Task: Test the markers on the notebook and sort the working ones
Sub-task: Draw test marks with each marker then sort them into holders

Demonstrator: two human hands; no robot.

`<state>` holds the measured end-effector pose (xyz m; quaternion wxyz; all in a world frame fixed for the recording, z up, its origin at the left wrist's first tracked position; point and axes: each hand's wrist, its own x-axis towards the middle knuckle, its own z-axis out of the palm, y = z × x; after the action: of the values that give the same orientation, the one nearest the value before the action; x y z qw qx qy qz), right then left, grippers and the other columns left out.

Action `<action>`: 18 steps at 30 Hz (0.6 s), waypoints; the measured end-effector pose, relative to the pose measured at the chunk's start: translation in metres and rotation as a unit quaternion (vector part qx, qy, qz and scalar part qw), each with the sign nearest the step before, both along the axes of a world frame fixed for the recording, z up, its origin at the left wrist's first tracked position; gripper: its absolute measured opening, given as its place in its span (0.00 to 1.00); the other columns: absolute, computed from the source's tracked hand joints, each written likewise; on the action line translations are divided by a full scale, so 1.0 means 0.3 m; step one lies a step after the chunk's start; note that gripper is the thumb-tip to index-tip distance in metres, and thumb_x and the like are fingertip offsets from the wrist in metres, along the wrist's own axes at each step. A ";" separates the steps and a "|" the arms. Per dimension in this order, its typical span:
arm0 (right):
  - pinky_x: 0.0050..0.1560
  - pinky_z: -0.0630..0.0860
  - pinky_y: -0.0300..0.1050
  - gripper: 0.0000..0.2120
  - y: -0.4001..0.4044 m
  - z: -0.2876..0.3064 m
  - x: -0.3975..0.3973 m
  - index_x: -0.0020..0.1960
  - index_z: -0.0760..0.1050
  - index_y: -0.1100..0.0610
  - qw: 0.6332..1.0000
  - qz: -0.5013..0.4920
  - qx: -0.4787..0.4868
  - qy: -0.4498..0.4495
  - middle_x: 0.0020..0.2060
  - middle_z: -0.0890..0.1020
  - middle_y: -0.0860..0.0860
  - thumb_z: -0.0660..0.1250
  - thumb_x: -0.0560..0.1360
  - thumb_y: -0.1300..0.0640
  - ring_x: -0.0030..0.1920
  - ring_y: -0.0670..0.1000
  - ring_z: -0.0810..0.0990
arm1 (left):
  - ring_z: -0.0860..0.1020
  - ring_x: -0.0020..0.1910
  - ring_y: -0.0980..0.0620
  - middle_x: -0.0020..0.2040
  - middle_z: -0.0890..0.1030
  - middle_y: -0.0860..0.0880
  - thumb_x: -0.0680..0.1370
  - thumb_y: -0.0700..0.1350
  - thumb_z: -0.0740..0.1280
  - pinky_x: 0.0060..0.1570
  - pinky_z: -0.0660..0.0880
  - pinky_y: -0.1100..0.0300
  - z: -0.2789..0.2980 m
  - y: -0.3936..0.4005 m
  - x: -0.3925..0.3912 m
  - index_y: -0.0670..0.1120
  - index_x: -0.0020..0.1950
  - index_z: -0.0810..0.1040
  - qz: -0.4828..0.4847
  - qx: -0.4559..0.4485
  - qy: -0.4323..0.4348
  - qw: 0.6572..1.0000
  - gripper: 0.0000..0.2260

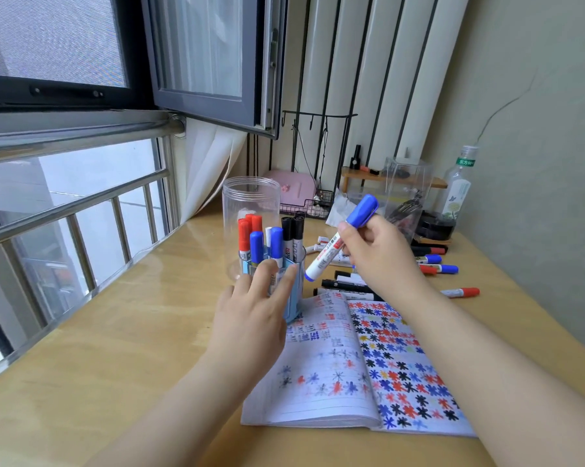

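Right hand (373, 251) is up above the surface (116, 348), fingers wrapped around a blue-capped marker (338, 242), cap pointing up and far, the blue tail end tilted down toward the holder. Left hand (250, 315) is spread wide, gripping nothing, fingertips (269, 266) pressed against the near side of the clear marker holder (292, 291). Inside that holder stand red, blue and black markers (270, 241), caps up. Just behind it, to the left, stands a tall clear jar (250, 203). The notebook (351, 365) lies open on the near right of the surface, its right page packed with red, blue and black star scribbles, its left page more sparsely marked. Beyond the notebook, under and past the right hand, loose markers (442, 268) lie scattered flat, black ones nearest the page edge, blue and red ones farther right.
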<state>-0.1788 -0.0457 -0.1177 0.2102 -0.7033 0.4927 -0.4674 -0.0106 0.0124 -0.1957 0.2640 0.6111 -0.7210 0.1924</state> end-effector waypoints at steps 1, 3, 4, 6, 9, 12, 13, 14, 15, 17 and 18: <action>0.45 0.76 0.53 0.13 0.006 -0.002 -0.006 0.47 0.73 0.59 1.000 0.001 0.002 -0.002 0.41 0.81 0.59 0.61 0.78 0.49 0.38 0.54 0.79 | 0.75 0.36 0.42 0.55 0.76 0.42 0.59 0.38 0.70 0.29 0.69 0.56 0.004 0.003 0.002 0.45 0.63 0.76 0.013 -0.002 -0.010 1.000 0.30; 0.44 0.77 0.50 0.13 0.017 -0.002 -0.016 0.47 0.73 0.60 1.000 0.002 0.004 -0.010 0.41 0.81 0.59 0.61 0.78 0.49 0.33 0.44 0.77 | 0.76 0.37 0.41 0.54 0.77 0.41 0.60 0.39 0.70 0.30 0.69 0.56 0.007 0.018 0.007 0.44 0.61 0.76 0.032 -0.001 -0.005 0.999 0.29; 0.44 0.77 0.49 0.12 0.020 -0.002 -0.020 0.47 0.73 0.59 1.000 0.003 0.003 -0.012 0.41 0.81 0.58 0.61 0.78 0.50 0.31 0.40 0.77 | 0.76 0.38 0.41 0.54 0.77 0.41 0.60 0.39 0.70 0.31 0.70 0.55 0.001 0.025 0.012 0.44 0.61 0.75 0.041 0.001 0.004 0.999 0.29; 0.42 0.77 0.47 0.12 0.024 -0.005 -0.026 0.46 0.74 0.59 1.000 0.005 -0.002 -0.015 0.40 0.81 0.57 0.61 0.78 0.50 0.30 0.38 0.76 | 0.76 0.39 0.40 0.56 0.76 0.41 0.61 0.39 0.70 0.33 0.71 0.54 -0.019 0.034 0.025 0.43 0.62 0.73 0.060 0.007 0.034 0.998 0.28; 0.42 0.77 0.45 0.10 0.025 -0.008 -0.019 0.45 0.73 0.57 0.999 0.015 -0.011 -0.026 0.39 0.81 0.56 0.61 0.78 0.51 0.32 0.41 0.77 | 0.76 0.44 0.39 0.58 0.74 0.41 0.64 0.42 0.64 0.38 0.73 0.52 -0.028 0.036 0.040 0.41 0.61 0.71 0.067 -0.007 0.109 0.992 0.24; 0.48 0.77 0.55 0.09 0.020 -0.009 -0.002 0.43 0.73 0.54 0.998 0.023 -0.021 -0.049 0.40 0.81 0.57 0.62 0.78 0.50 0.40 0.55 0.79 | 0.75 0.46 0.40 0.57 0.74 0.41 0.66 0.43 0.60 0.41 0.73 0.52 -0.008 0.039 0.022 0.42 0.61 0.69 0.019 -0.048 0.090 0.995 0.23; 0.48 0.77 0.57 0.08 0.019 -0.006 0.004 0.43 0.72 0.53 0.998 0.027 -0.028 -0.058 0.40 0.81 0.57 0.62 0.78 0.50 0.41 0.56 0.79 | 0.75 0.47 0.41 0.57 0.75 0.42 0.67 0.43 0.59 0.41 0.73 0.52 -0.003 0.040 0.011 0.42 0.61 0.69 0.009 -0.053 0.063 0.997 0.22; 0.49 0.78 0.56 0.08 0.016 -0.002 0.009 0.42 0.72 0.51 0.997 0.031 -0.035 -0.061 0.39 0.81 0.55 0.62 0.78 0.49 0.41 0.55 0.79 | 0.75 0.47 0.41 0.57 0.75 0.43 0.67 0.43 0.59 0.42 0.72 0.52 -0.002 0.038 0.003 0.42 0.60 0.70 0.004 -0.049 0.041 0.998 0.22; 0.48 0.78 0.53 0.07 0.010 0.002 0.013 0.42 0.71 0.50 0.997 0.033 -0.041 -0.056 0.40 0.81 0.54 0.62 0.78 0.49 0.40 0.53 0.79 | 0.75 0.48 0.41 0.56 0.76 0.43 0.66 0.43 0.61 0.42 0.72 0.52 -0.003 0.032 -0.002 0.42 0.60 0.71 0.004 -0.042 0.032 0.999 0.22; 0.45 0.77 0.43 0.06 -0.001 0.009 0.026 0.43 0.71 0.49 0.998 0.046 -0.036 -0.027 0.40 0.81 0.51 0.61 0.78 0.49 0.38 0.46 0.79 | 0.77 0.46 0.41 0.56 0.76 0.42 0.63 0.41 0.69 0.39 0.73 0.52 -0.007 0.019 -0.004 0.41 0.60 0.74 0.010 -0.024 0.045 0.999 0.25; 0.41 0.75 0.38 0.06 -0.004 0.011 0.037 0.44 0.71 0.50 0.998 0.057 -0.027 -0.012 0.40 0.80 0.50 0.61 0.78 0.50 0.35 0.41 0.78 | 0.77 0.45 0.41 0.56 0.76 0.42 0.61 0.39 0.72 0.38 0.73 0.53 -0.009 0.015 0.000 0.40 0.60 0.74 0.011 -0.016 0.054 0.998 0.27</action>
<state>-0.1677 -0.0468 -0.1143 0.2238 -0.7300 0.4362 -0.4761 -0.0107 0.0168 -0.1983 0.3099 0.6242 -0.6958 0.1740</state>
